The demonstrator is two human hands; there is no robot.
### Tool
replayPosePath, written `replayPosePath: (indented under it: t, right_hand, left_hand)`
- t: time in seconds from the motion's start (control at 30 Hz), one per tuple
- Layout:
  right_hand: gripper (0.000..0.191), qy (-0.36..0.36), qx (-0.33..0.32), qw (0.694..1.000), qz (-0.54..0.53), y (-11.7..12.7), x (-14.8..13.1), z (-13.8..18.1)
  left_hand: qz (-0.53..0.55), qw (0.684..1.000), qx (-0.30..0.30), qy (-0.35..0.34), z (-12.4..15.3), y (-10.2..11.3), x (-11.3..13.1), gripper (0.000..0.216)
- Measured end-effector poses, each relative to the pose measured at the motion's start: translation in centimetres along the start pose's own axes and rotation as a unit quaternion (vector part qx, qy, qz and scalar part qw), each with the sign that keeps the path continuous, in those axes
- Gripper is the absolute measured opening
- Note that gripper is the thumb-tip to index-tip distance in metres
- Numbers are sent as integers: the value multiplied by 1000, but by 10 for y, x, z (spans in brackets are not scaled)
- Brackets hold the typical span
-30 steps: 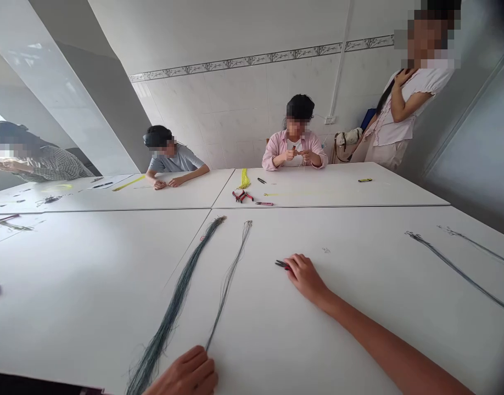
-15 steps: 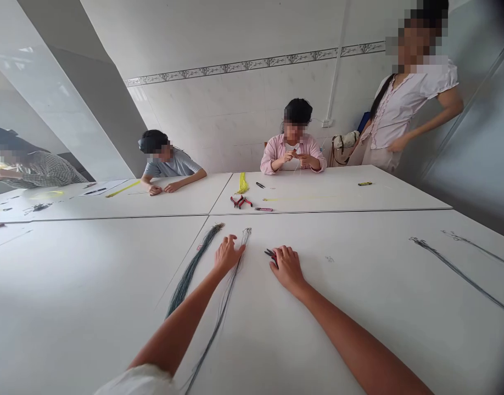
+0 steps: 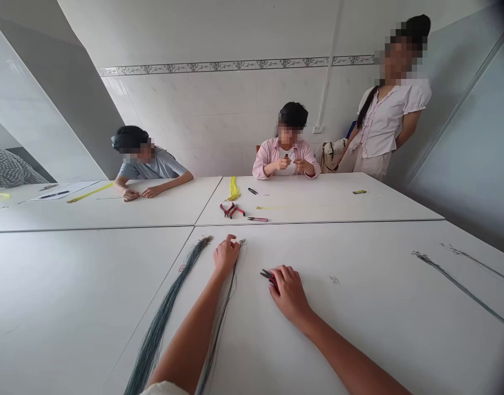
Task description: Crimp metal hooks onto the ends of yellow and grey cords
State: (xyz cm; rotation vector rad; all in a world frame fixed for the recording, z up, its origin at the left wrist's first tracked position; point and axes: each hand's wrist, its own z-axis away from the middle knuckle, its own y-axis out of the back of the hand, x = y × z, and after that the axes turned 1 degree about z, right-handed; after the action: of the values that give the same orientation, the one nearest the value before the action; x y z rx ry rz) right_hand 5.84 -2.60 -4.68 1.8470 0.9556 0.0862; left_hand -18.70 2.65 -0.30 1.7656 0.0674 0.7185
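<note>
My left hand has its fingers curled at the upper end of a thin bundle of dark cords, gripping it near the small metal ends. The cords trail along my forearm toward me. Beside my left arm lies a thicker bundle of blue-green cords, its far tips brownish. My right hand rests on the table, closed over a pair of small red-handled pliers. Their dark jaws stick out to the left, while my fingers hide most of the handles. A few tiny metal pieces lie right of this hand.
Two more cord bundles lie at the right. Across the table seam are red pliers, pink-handled snips, black snips, yellow cords and a yellow cutter. Two people sit opposite; another person stands at right.
My left hand has closed at the thin bundle's end, and its strands are drawn together. My right hand stays over the pliers. The view has shifted, and the standing person's arm has dropped back.
</note>
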Motion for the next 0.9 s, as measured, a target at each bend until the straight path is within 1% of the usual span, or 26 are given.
replayPosePath:
  t: [0.17, 0.43, 0.67, 0.9]
  right_hand:
    - [30, 11, -8, 1000, -14, 1, 0, 2]
    - [31, 28, -8, 999, -13, 2, 0, 6]
    - [30, 20, -12, 1000, -12, 2, 0, 5]
    - [29, 4, -25, 1000, -14, 5, -3, 2]
  left_hand:
    - [-3, 999, -9, -38, -7, -1, -6, 25]
    - [-3, 997, -15, -73, -4, -5, -11, 23]
    - [19, 998, -4, -52, -5, -4, -10, 19]
    - [91, 995, 10, -28, -6, 1, -8, 19]
